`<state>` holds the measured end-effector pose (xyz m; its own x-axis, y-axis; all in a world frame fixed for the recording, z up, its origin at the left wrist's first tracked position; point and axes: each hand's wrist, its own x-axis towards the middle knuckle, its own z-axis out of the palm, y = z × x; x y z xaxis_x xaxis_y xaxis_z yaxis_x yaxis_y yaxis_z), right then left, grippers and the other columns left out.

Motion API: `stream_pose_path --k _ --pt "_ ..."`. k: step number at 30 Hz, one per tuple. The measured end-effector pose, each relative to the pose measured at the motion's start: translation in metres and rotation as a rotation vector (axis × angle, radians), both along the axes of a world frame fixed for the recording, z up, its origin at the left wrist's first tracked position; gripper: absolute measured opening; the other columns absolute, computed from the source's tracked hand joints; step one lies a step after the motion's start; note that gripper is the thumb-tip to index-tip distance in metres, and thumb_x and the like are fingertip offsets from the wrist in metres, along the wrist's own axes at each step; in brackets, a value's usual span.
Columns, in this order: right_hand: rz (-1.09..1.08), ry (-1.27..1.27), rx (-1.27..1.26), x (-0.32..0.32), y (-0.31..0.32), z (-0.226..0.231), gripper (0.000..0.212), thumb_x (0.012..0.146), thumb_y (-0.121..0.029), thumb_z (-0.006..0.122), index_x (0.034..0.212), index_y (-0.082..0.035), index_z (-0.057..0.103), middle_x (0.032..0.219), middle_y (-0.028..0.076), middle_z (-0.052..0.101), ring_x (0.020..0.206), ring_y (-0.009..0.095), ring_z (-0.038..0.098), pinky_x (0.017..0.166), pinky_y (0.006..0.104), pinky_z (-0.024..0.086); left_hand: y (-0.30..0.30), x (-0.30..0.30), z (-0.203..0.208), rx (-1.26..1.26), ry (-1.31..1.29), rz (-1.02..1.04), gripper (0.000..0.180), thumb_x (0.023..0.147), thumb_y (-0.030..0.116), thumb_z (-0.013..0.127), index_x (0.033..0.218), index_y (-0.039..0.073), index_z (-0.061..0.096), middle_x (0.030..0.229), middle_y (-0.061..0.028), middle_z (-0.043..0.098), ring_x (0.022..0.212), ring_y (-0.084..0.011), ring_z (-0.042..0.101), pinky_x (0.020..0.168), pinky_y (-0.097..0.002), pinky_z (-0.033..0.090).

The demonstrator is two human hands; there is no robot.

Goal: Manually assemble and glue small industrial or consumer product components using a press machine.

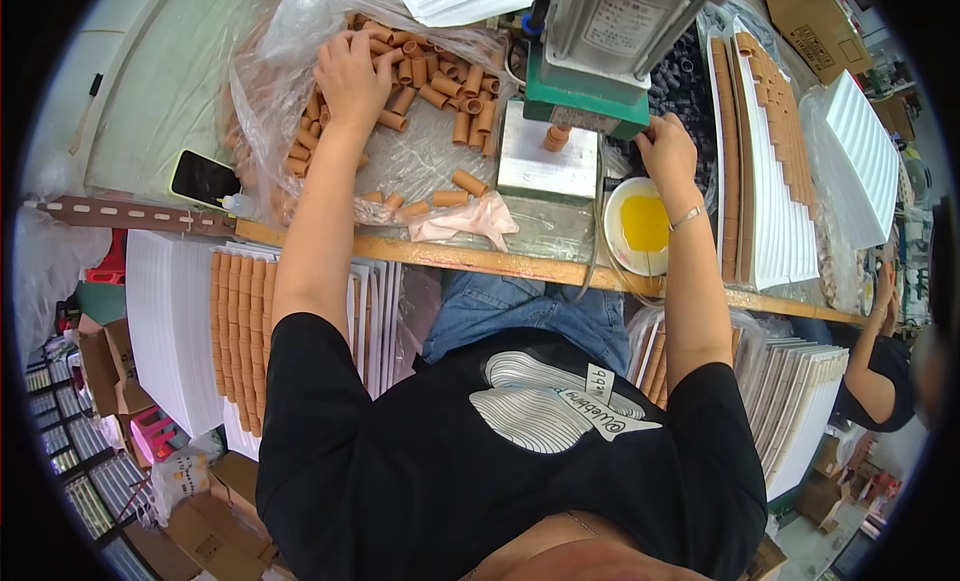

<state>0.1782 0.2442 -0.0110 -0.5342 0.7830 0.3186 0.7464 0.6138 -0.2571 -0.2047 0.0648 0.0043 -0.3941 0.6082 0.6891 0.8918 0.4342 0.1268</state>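
My left hand [352, 81] rests on a heap of short orange-brown tubes [432, 96] lying in a clear plastic bag [300, 26]. Its fingers are spread over the tubes, and no tube shows clearly in its grip. Beside the green press head [580, 103], my right hand [670, 156] is at the near edge of a pile of small black parts [685, 81]. The fingers there are bent together; whatever they hold is too small or hidden. One brown piece [557, 137] stands upright under the press, above its metal block [535, 166].
A white bowl of yellow liquid [645, 226] sits by my right wrist. Near the wooden table edge [480, 266] lie a pinkish cloth [465, 223] and loose tubes. A phone [203, 178] lies at left. Trays of brown tubes [775, 111] stand at right; a co-worker's arm [870, 351] shows beyond.
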Motion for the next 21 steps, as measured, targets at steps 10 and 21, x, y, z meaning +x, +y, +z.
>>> stream_pose_path --k 10,21 --pt "0.048 0.499 -0.158 0.077 -0.073 0.034 0.01 0.079 0.0 0.072 0.083 0.001 0.064 0.077 0.005 0.055 0.063 0.01 0.051 0.055 0.0217 0.04 0.02 -0.109 0.039 -0.343 -0.182 0.517 0.088 0.075 0.057 0.069 0.147 0.024 0.029 0.153 -0.0189 0.019 0.135 -0.0508 0.02 0.101 -0.0721 0.02" --pt "-0.045 0.639 -0.195 0.122 -0.116 0.021 0.01 0.082 -0.002 0.07 0.088 0.003 0.063 0.077 0.003 0.053 0.063 0.008 0.045 0.057 0.0209 0.037 -0.011 -0.163 0.01 -0.524 -0.321 0.169 0.051 0.094 0.048 0.044 0.13 0.013 0.053 0.126 -0.0227 0.057 0.116 -0.0388 0.054 0.098 -0.0459 0.042"
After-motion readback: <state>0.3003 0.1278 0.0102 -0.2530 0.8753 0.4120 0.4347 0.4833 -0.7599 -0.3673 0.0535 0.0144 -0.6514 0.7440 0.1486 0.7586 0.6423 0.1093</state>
